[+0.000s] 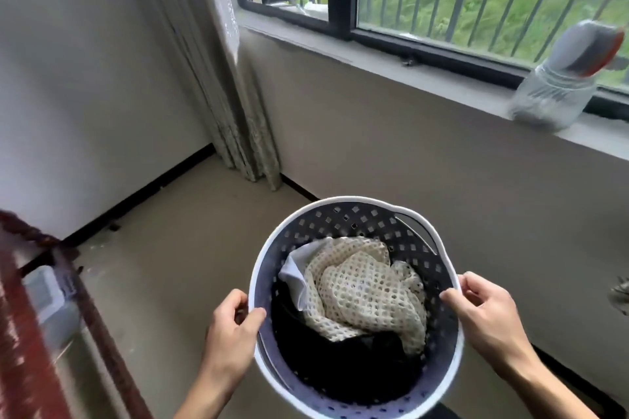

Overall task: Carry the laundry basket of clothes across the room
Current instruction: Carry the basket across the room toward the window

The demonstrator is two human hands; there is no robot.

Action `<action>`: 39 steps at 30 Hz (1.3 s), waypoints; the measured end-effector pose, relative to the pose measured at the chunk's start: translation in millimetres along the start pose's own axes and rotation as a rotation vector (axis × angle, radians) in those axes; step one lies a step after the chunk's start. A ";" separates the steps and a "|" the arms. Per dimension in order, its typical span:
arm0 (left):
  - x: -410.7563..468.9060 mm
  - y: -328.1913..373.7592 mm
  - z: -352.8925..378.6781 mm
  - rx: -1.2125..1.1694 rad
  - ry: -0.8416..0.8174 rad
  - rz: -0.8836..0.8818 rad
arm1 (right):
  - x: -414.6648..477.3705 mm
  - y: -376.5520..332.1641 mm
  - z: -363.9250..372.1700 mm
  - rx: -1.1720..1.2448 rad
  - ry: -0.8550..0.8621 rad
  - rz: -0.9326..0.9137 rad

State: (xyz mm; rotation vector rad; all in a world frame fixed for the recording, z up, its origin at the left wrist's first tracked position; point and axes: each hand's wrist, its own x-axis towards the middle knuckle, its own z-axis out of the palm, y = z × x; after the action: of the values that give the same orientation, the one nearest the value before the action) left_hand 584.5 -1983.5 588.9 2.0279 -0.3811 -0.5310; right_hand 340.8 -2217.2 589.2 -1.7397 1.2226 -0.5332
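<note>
A round laundry basket (343, 219) with a white rim and a dark blue perforated wall hangs in front of me, above the floor. Inside lie a cream mesh garment (364, 292), a white cloth (294, 270) and dark clothes (340, 367). My left hand (231, 326) grips the rim on the basket's left side, thumb over the edge. On the right side, my right hand (483, 309) clamps the rim the same way.
A window wall with a grey sill (391, 68) runs on the right; a clear jar (551, 99) holding a grey and red object stands on it. A curtain (218, 78) hangs in the corner. A dark red wooden frame (30, 316) stands at left. The bare floor (177, 248) lies ahead.
</note>
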 end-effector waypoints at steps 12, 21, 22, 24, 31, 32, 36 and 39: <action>187.2 44.9 5.7 -0.088 0.266 -0.191 | 260.5 -87.8 115.8 -0.040 -0.298 -0.100; 267.2 61.5 -23.1 -0.096 0.635 -0.332 | 397.7 -204.0 241.2 -0.153 -0.646 -0.290; 275.8 58.6 -28.9 -0.084 0.655 -0.357 | 405.5 -214.9 258.7 -0.168 -0.682 -0.304; 295.3 51.0 -43.2 -0.105 0.680 -0.409 | 419.5 -233.5 296.0 -0.198 -0.724 -0.349; 398.0 12.1 -126.3 -0.168 0.675 -0.464 | 453.8 -289.8 424.0 -0.274 -0.729 -0.397; 413.6 10.8 -140.4 -0.157 0.671 -0.462 | 458.5 -299.3 438.8 -0.281 -0.724 -0.389; 476.0 14.9 -198.5 -0.135 0.646 -0.420 | 477.0 -344.8 493.5 -0.288 -0.690 -0.383; 519.5 17.7 -231.4 -0.103 0.618 -0.391 | 493.0 -373.0 531.4 -0.294 -0.668 -0.371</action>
State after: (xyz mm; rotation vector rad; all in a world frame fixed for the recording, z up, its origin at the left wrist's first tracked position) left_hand 1147.4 -2066.4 595.3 2.0519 0.4126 -0.1265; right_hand 1135.7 -2397.5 577.3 -2.1663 0.5224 0.0478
